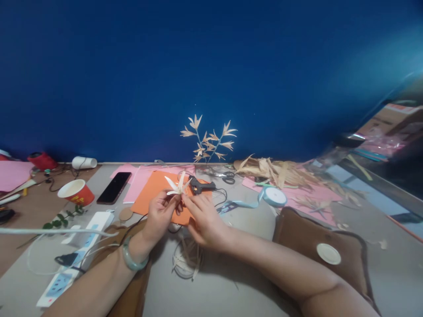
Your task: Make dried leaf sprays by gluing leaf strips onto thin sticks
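Pinching the pale flower [179, 188] low at its base seems the sound way to work, since the step looks like setting its petals: keep the pressure light, roll rather than squeeze, and leave the thin tips free so they do not crease. The flower stands just above the fingertips, petals fanned up and outward, its base between the two hands over the orange sheet [147, 196]. The left hand [163, 211] has thumb and forefinger closed on that base; the right hand [205, 218] bends its fingers in against the other side, though how firmly they grip I cannot tell. Just beyond the hands, a glue gun [198, 186] lies across the sheet's right edge. At the back edge of the bench [238, 281] rise sprays [205, 139] of similar flowers, with scissors [228, 178] and a heap of dry husks [280, 172] to their right. A ribbon roll [276, 197] sits nearer than the husks, a phone [114, 188] toward the bench's left.
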Demonstrator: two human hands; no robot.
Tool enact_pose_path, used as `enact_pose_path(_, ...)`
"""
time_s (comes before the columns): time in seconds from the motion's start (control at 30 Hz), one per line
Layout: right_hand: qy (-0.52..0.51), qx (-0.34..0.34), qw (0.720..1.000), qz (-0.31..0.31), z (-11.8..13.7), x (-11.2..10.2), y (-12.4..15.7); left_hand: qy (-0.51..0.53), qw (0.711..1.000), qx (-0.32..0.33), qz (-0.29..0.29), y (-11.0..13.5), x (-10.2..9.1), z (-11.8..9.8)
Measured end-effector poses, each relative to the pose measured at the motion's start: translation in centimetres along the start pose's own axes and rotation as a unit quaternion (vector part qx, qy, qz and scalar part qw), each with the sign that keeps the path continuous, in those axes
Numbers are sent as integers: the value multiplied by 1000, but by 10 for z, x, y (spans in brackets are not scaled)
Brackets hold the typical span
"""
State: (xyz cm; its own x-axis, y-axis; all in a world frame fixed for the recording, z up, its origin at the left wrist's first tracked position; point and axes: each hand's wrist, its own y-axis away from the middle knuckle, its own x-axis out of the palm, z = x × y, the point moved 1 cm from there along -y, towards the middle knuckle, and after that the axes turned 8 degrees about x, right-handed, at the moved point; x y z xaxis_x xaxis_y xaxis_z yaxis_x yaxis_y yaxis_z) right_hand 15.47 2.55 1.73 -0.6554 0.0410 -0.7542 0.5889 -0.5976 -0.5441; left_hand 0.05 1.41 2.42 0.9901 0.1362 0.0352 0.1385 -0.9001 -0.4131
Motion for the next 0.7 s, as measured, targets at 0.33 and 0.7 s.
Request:
enact_pose_path(0.33, 97, -51, 993, 53, -7, 20, 4, 14, 1000, 7, -24, -3, 2, -5)
enact_pose_path(0.7, 130, -53, 986, 86, -8, 14, 1, 33, 999, 8, -42, -5, -2, 7)
